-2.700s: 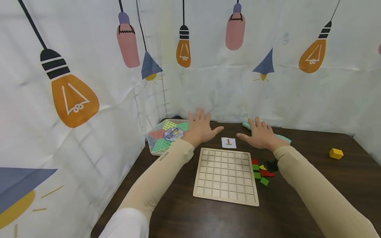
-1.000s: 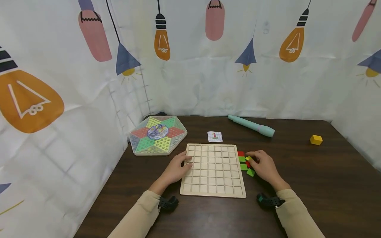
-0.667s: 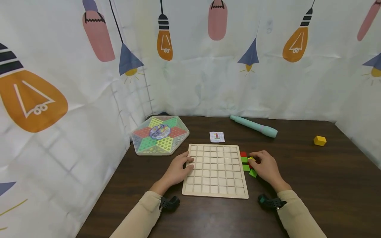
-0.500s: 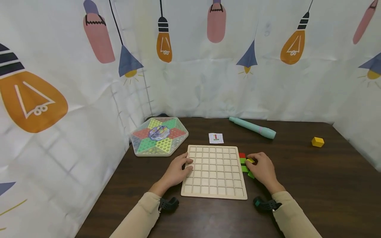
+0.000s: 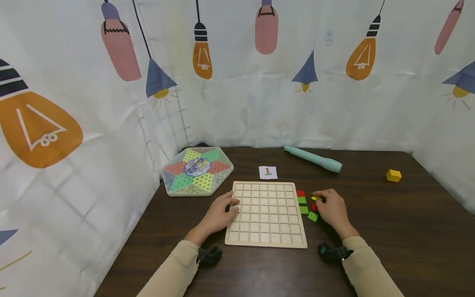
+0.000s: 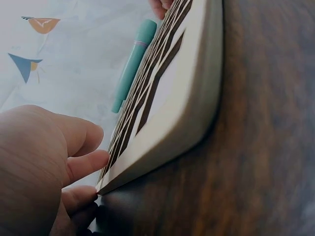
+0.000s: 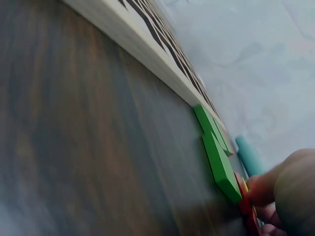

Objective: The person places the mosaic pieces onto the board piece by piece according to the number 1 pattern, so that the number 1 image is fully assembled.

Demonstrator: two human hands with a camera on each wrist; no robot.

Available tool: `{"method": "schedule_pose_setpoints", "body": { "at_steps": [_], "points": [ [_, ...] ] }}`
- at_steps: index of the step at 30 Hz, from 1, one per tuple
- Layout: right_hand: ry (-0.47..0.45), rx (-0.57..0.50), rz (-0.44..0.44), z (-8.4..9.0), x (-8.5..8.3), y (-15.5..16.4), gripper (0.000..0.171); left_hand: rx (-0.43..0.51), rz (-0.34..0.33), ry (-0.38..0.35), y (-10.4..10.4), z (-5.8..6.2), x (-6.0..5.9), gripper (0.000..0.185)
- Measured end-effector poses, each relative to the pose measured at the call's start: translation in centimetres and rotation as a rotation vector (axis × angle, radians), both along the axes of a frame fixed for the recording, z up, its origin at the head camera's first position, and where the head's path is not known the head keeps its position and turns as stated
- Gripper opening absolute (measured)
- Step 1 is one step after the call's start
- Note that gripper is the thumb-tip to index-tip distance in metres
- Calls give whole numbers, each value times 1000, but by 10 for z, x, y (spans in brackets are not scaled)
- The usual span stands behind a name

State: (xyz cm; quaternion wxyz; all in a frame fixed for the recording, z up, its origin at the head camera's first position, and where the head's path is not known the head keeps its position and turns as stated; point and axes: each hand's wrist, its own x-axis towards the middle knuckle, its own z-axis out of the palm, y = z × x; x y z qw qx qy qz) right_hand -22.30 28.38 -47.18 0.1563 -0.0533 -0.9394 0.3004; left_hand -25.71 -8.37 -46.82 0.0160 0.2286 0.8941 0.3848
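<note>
A pale wooden grid board (image 5: 265, 214) lies on the dark table. My left hand (image 5: 217, 214) holds its left edge, with thumb and fingertips at the rim in the left wrist view. Right of the board, my right hand (image 5: 332, 208) pinches a small yellow tile (image 5: 315, 198) between thumb and fingers. Under and beside those fingertips is a red tile (image 5: 313, 207), partly covered. Green tiles (image 5: 304, 210) and another red tile (image 5: 300, 193) sit along the board's right edge. A loose green tile (image 5: 313, 216) lies turned at an angle, nearest the person.
Behind the board lies a small printed grid card (image 5: 268, 172). A hexagonal star-pattern game box (image 5: 198, 171) stands at the back left. Farther back are a mint-green tube (image 5: 313, 159) and, at right, a yellow block (image 5: 393, 175). A printed white curtain (image 5: 241, 111) encloses the table.
Both hands have come down from above the far table: the left to the board's edge, the right to the tiles. Lately the right hand has shifted slightly right with the yellow tile, uncovering a red tile.
</note>
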Motion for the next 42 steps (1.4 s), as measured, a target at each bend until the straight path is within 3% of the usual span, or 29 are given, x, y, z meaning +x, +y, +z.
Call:
{"method": "schedule_pose_setpoints", "body": {
  "at_steps": [8, 15, 18, 24, 32, 37, 42],
  "points": [
    [10, -9, 29, -2, 2, 2, 32, -14, -7, 23, -3, 1, 4, 28],
    [97, -22, -28, 0, 3, 6, 22, -14, -20, 27, 1, 3, 1, 29],
    [79, -39, -63, 1, 3, 6, 21, -20, -28, 34, 2, 2, 1, 29],
    [1, -4, -77, -1, 5, 2, 42, -35, -28, 36, 0, 0, 2, 29],
    [-26, -20, -71, 1, 4, -1, 33, -36, -15, 20, -1, 1, 3, 30],
    [-23, 5, -47, 1, 4, 3, 32, -28, -13, 12, -1, 2, 3, 31],
    [-14, 13, -82, 1, 3, 4, 37, -32, -12, 11, 0, 2, 2, 32]
  ]
}}
